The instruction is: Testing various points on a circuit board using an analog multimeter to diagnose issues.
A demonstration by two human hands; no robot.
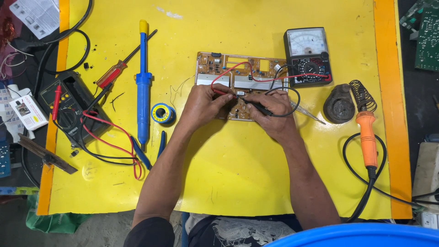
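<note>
A brown circuit board (228,68) lies at the middle of the yellow table (238,169). My left hand (203,104) grips a red test probe (222,91) with its tip on the board. My right hand (273,113) holds a black test probe (257,106), also pointing onto the board. The tips meet close together between my hands. Red and black leads run from the probes to an analog multimeter (308,56) standing just right of the board.
A blue desoldering pump (143,84), a solder spool (162,113), a red-handled screwdriver (114,73) and blue-handled pliers (151,151) lie left. A black digital multimeter (68,107) sits far left. An orange soldering iron (367,139) and its stand (340,109) are right.
</note>
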